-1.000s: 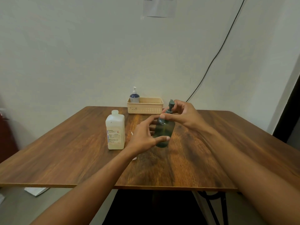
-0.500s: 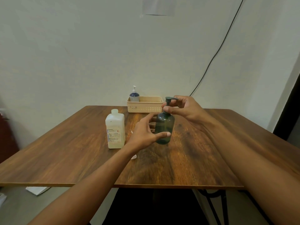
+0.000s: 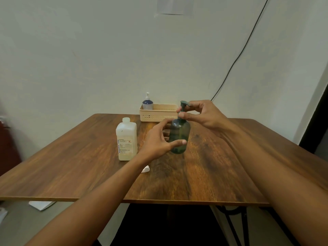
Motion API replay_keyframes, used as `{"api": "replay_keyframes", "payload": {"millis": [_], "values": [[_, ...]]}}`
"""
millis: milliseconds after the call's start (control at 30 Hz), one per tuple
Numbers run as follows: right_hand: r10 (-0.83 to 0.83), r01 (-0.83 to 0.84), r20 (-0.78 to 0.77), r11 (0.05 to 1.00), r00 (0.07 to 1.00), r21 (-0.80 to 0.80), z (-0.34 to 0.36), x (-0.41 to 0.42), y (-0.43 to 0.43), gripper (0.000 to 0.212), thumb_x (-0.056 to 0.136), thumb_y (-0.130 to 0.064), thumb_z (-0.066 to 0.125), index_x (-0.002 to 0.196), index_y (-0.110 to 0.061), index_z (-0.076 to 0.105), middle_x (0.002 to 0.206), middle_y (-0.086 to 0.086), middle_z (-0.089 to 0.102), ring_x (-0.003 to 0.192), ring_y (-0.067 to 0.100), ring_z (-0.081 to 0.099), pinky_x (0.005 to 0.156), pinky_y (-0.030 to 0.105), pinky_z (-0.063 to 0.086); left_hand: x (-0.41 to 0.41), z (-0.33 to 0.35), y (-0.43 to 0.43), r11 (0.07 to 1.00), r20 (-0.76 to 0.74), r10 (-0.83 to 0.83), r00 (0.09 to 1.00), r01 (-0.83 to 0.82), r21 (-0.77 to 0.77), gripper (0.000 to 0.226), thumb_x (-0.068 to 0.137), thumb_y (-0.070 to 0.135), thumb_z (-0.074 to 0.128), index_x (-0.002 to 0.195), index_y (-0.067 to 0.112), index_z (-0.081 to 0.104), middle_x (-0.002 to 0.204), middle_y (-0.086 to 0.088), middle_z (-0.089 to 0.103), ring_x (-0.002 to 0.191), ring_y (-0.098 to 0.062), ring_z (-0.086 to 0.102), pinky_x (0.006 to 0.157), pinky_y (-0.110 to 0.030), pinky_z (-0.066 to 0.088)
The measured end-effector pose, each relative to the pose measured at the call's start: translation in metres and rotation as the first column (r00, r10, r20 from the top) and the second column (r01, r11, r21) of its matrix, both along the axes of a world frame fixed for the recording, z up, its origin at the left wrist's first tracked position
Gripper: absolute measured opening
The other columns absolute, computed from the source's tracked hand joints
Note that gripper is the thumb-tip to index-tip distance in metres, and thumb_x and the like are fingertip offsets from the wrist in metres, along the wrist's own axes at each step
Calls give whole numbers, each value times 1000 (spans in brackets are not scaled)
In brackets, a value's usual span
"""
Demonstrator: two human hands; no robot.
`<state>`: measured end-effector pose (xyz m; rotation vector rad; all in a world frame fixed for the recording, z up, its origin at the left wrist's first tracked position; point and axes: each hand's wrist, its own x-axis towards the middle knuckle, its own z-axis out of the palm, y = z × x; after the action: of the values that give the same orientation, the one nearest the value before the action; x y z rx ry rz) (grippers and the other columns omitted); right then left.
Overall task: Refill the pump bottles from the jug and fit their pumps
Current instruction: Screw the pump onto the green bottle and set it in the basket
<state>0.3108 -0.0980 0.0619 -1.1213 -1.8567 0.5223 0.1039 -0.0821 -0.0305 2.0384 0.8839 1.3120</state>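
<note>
Hands at a green bottle (image 3: pixel 179 137): left hand (image 3: pixel 159 139) clasps its body, right hand (image 3: pixel 200 114) pinches the pump (image 3: pixel 182 108), seemingly part-threaded; steady, straight twisting should seat it.

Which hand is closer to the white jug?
Left. The left hand, gripping the green bottle, is just right of the jug. The right hand is farther right, on the pump.

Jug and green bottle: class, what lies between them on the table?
In the head view, the left hand fills that stretch, gripping the green bottle beside the uncapped jug; the table beneath is mostly hidden.
</note>
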Motion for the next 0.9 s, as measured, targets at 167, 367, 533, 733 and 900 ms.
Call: {"api": "replay_keyframes", "payload": {"millis": [167,367,533,733,900], "values": [[-59,72,-144,993,988,89,-15,-11,4,45,68,-49,89,84,-19,60,108,22,75,98,30,72,77,25,62,9,5,-5,1000,1,15,1000,-15,21,79,66,68,83,132,59,41,111,40,52,96,11,59,69,-3,48],[90,-102,-116,990,989,-97,-3,4,2,43,90,-48,74,126,-25,71,127,1,76,119,16,73,100,40,62,6,10,-4,1000,30,2,1000,-2,6,72,68,62,86,127,50,47,110,39,53,94,11,61,66,1,45],[57,-57,-19,997,998,-47,8,9,-4,27,94,-38,76,115,-21,81,120,-6,80,121,10,70,111,44,50,5,10,-3,1000,24,17,1000,-17,13,73,66,65,84,127,50,48,111,39,54,96,7,61,66,1,45],[2,0,-82,1000,997,24,0,-9,-5,43,73,-45,85,89,-13,60,116,18,76,111,36,73,101,58,58,8,8,-4,1000,14,20,1000,-21,19,76,67,64,85,131,52,46,109,41,52,92,13,59,65,1,44],[113,-117,-43,985,993,-126,8,5,-2,48,94,-51,73,133,-23,70,133,-6,73,124,11,69,105,36,57,6,12,-2,1000,9,3,1000,-3,11,79,67,64,84,135,43,49,115,34,56,98,5,63,69,-3,49]]}}
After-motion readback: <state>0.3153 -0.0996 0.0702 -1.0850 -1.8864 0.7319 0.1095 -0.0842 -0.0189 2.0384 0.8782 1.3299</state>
